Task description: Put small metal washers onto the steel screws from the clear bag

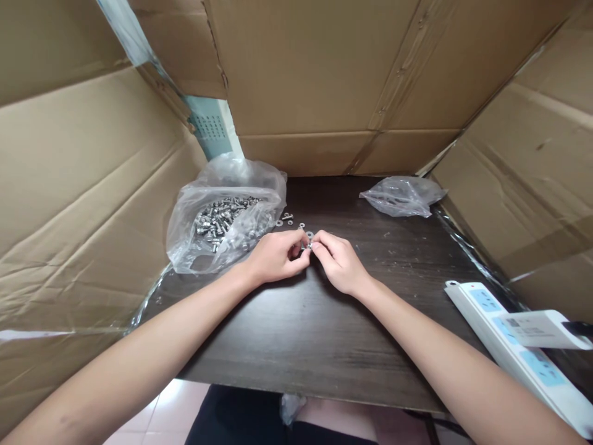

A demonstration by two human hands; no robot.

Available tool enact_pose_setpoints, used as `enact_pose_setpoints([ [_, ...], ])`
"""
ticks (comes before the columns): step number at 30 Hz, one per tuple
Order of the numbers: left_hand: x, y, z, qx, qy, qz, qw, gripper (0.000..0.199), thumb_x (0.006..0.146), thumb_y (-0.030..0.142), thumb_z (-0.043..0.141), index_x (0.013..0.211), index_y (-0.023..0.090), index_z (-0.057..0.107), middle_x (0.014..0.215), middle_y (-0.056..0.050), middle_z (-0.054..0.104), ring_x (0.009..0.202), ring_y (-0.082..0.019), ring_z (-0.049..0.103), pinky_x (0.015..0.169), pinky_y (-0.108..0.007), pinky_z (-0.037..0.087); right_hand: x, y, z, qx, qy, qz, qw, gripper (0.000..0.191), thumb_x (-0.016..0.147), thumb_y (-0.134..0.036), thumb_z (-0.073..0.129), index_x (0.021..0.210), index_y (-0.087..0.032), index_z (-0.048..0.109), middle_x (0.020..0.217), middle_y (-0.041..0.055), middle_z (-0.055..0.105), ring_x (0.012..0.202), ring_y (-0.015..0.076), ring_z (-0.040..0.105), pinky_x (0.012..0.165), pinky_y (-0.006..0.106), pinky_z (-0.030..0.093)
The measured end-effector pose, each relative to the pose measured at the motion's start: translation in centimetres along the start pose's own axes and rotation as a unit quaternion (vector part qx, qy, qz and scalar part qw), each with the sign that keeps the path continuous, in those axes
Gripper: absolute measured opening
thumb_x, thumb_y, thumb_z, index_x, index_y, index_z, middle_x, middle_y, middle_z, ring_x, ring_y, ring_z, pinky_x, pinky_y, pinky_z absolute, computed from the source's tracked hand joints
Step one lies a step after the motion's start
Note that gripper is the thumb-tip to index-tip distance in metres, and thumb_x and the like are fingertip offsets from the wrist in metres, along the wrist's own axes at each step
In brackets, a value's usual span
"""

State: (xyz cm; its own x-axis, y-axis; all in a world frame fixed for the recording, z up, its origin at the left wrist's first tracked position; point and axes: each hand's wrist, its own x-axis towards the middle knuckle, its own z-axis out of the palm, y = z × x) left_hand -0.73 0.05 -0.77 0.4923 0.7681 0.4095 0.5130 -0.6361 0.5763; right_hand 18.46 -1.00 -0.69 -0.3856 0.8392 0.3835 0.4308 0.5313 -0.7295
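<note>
Fingers of the left hand [275, 256] curl nearly closed beside a small bolt [310, 246], their grip too hidden to tell; those of the right hand [343, 262] pinch it, just above the table [324, 334]. Too light a pinch could drop it. Just beyond lies a washer [310, 235], which a knuckle might knock. Far left, snagging the open bag [183, 238] could spill its bolts [217, 219].
</note>
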Motion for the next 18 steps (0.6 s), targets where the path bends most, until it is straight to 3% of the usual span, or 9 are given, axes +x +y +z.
enact_pose_setpoints([
  [7,-0.06,0.09,-0.04,-0.004,0.001,0.011,1.0,0.008,0.083,0.024,0.059,0.085,0.017,0.061,0.064,0.004,0.055,0.056,-0.01,0.048,0.057,-0.022,0.037,0.0,-0.17,0.01,0.011,-0.023,0.013,1.0,0.035,0.104,-0.034,0.039,0.072,-0.021,0.044,0.069,0.0007,0.054,0.062,0.0153,0.049,0.064,0.03,0.036],
  [14,-0.03,-0.06,-0.01,0.001,0.007,0.015,1.0,0.012,0.087,0.027,0.057,0.083,0.017,0.061,0.064,0.003,0.056,0.057,-0.01,0.049,0.057,-0.022,0.037,-0.07,-0.05,-0.19,0.023,-0.006,0.01,1.0,0.012,0.097,-0.026,0.045,0.088,-0.02,0.05,0.082,0.0019,0.059,0.075,0.0173,0.054,0.071,0.03,0.04],
  [18,-0.01,-0.02,-0.03,-0.001,0.0,0.006,1.0,0.01,0.085,0.026,0.058,0.083,0.017,0.062,0.063,0.003,0.055,0.057,-0.01,0.048,0.057,-0.022,0.036,-0.12,0.09,-0.08,0.012,-0.005,0.006,1.0,0.014,0.097,-0.025,0.045,0.084,-0.02,0.048,0.078,0.0012,0.057,0.071,0.0167,0.052,0.068,0.029,0.039],
])
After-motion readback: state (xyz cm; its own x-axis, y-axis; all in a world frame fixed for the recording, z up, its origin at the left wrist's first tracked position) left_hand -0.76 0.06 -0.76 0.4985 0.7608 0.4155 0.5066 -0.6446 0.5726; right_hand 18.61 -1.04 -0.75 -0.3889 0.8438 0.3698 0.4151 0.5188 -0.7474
